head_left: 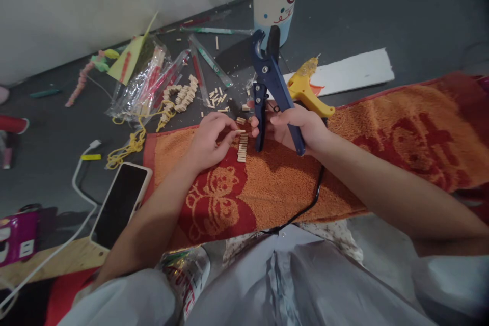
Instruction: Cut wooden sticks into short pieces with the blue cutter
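Note:
My right hand (301, 130) is wrapped round the handles of a blue cutter (273, 79), whose jaws point away from me and stand apart. In a pinch between thumb and fingertips, my left hand (214, 138) has a small wooden stick piece (241, 131). Just below those fingertips, a row of short wooden stick pieces (242, 150) lies side by side on the orange towel (282, 183). More cut pieces (217, 97) are scattered on the dark table beyond the towel.
Behind the cutter stands a tall dotted cup (275, 0). A yellow glue gun (309, 92) rests by a white board (355, 71). To the left are a bundle of strung sticks (183, 96), plastic-wrapped sticks (153, 81), yellow cord (128, 148), a phone (121, 205) and a white cable (74, 173).

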{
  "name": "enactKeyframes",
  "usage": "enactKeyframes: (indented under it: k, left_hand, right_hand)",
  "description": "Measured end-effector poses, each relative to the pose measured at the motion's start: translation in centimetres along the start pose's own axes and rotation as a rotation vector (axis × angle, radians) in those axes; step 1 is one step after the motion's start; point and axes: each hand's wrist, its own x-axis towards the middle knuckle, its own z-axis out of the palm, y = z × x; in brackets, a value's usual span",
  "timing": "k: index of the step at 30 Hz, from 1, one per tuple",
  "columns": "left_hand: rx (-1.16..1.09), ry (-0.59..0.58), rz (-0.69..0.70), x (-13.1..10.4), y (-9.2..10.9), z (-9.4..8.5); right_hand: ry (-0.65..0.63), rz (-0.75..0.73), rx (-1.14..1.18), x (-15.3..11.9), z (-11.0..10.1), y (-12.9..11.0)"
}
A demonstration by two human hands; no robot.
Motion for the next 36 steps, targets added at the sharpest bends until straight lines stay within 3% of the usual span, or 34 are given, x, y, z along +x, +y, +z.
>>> enactKeyframes:
  k: [18, 25, 36]
  left_hand:
    - [0.111, 0.065, 0.006, 0.22, -0.23, 0.27]
    - [0.174, -0.035, 0.013, 0.43, -0.20, 0.22]
    - [0.208, -0.085, 0.006, 0.30, -0.11, 0.27]
  right_hand:
    - [0.018, 0.028, 0.019, -0.04, 0.02, -0.04]
    - [0.018, 0.021, 0.010, -0.13, -0.01, -0.03]
    - [-0.009, 0.017, 0.021, -0.06, -0.30, 0.08]
